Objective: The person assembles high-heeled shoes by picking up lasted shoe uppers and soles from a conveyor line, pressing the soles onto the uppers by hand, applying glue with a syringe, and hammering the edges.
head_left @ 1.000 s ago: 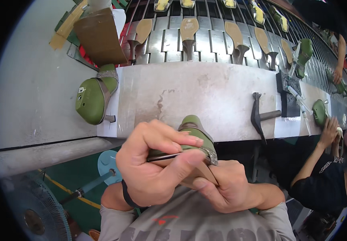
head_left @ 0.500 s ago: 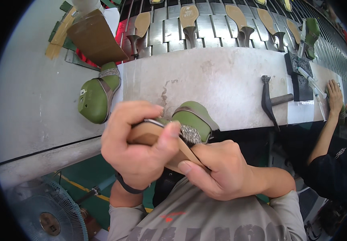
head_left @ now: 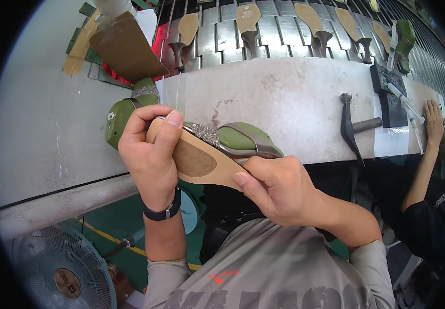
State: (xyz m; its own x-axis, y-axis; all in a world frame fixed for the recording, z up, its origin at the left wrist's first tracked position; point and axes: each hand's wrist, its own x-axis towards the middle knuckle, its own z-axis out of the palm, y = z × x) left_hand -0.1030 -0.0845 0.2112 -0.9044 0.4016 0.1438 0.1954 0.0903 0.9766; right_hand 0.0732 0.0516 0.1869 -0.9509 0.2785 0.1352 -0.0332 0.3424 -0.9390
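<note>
Both my hands hold a sandal, its tan underside turned up toward me and a textured oval patch on the forefoot. My left hand is closed round the broad end, thumb pressed on the sole. At the narrow end, my right hand grips with thumb and bent fingers. A glittery strap shows along the sole's upper edge. Just behind lies a green shoe last with a dark strap, partly hidden; whether it belongs to the held sandal I cannot tell. Another green last with straps lies beyond my left hand.
A hammer lies on the white table, near a black block and syringes. Soles with heels line the metal conveyor. Another person's hand is at the right. A fan stands lower left.
The sandal's sole has been swung to face me more fully and lies more level. My left hand has moved up and left, its thumb further along the sole. The view has shifted slightly.
</note>
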